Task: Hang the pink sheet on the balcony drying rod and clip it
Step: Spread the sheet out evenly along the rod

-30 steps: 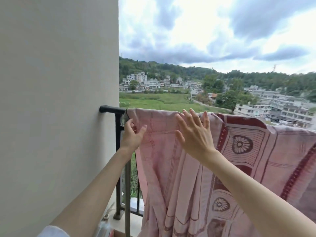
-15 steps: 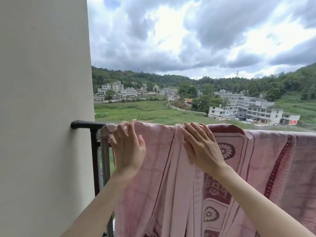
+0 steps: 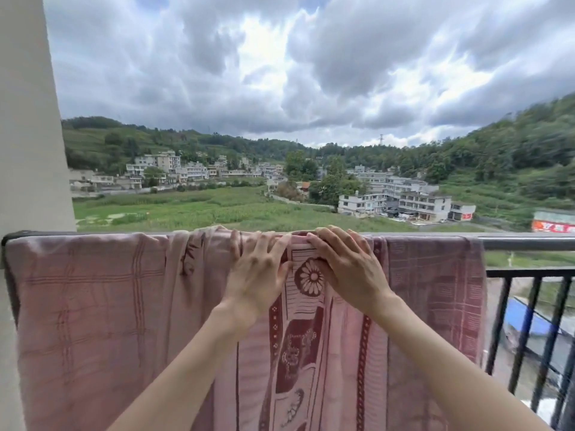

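Observation:
The pink sheet (image 3: 93, 321), with dark red flower and band patterns, hangs draped over the drying rod (image 3: 529, 244) from the wall on the left to about three quarters of the way right. Both of my hands are at its top middle, side by side. My left hand (image 3: 258, 272) lies flat on the cloth, its straight fingers reaching up onto the rod. My right hand (image 3: 348, 269) has its fingers bent over the top of the rod, holding the sheet's fold there. No clip is in view.
A pale wall (image 3: 31, 150) borders the left end of the rod. To the right, the rod is bare above black railing bars (image 3: 525, 325). Beyond the rail lie fields, houses and hills far below.
My view and both hands have shifted right along the rod, from the sheet's left end to its middle. The left part of the sheet now hangs spread flat.

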